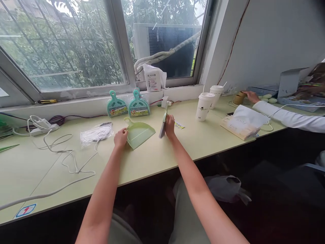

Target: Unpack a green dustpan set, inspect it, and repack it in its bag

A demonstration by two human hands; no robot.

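Dustpan (141, 134) and brush (164, 122) were at the table (149, 164), side by side and apart. The dustpan's long axis ran aslant, its handle pointing away toward the window (76, 51) and a little left, its wide mouth facing near and right, toward the brush. The left hand (121, 138) pinched the dustpan's left edge, just below the handle. The right hand (170, 125) was closed around the brush, which stood steeply, handle end up and leaning slightly right, bristles down; whether they touched the table could not be told. A yellow label (180, 125) lay just beside the right hand; two teal sets (139, 107) stood behind, near the window.
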